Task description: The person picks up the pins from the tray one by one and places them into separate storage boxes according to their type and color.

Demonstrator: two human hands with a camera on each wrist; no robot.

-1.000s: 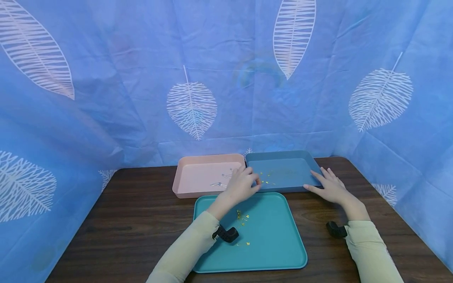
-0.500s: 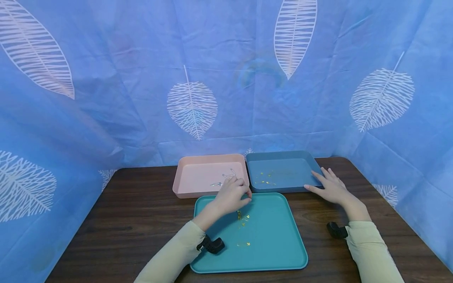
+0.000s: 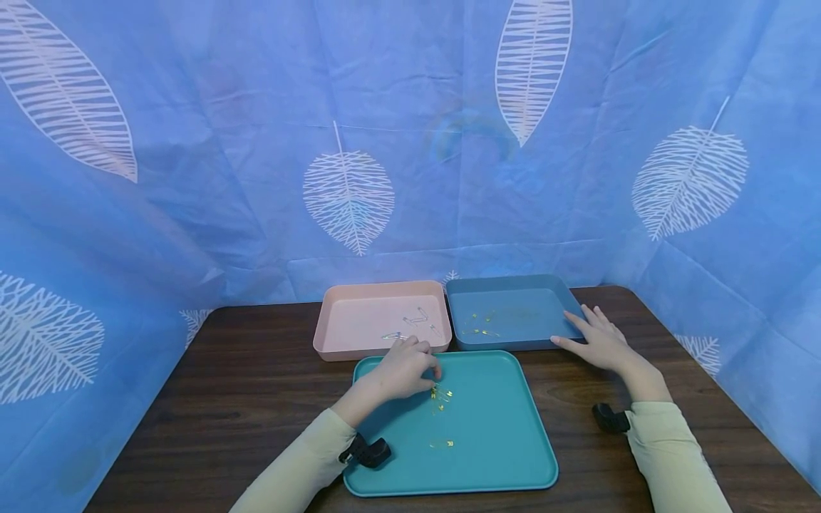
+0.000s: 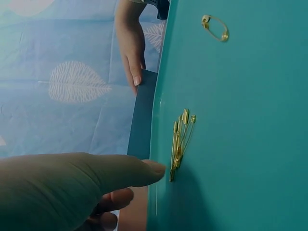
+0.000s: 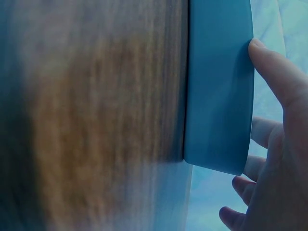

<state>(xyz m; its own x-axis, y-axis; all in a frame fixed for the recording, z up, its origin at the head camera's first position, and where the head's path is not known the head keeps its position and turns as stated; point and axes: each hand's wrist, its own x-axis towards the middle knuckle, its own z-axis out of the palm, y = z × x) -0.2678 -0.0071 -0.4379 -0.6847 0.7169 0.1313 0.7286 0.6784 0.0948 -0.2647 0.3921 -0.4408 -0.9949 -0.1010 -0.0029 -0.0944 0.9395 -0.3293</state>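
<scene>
Nearest is a flat teal plastic tray [image 3: 500, 456] with round corners and a smooth top. It lies on a dark brown wooden table [image 3: 244, 399] with a streaky grain. One thin gold metal safety pin [image 3: 441, 444] lies alone on the tray. A little further in is a small bunch of gold safety pins [image 3: 440, 393]. The left hand [image 3: 404, 370] is over the tray with its fingers bent down, and a fingertip [image 4: 154, 169] is right at the bunch. It has not closed on any pin.

The right hand [image 3: 599, 342] lies flat and loose on the table, with straight fingers touching the side of a deep blue plastic bin [image 3: 513, 313]. More gold pins lie inside it. Beside it sits a pink plastic bin [image 3: 378, 320] holding silver pins [image 3: 417, 320]. Behind hangs a blue cloth with white leaf shapes [image 3: 349, 192].
</scene>
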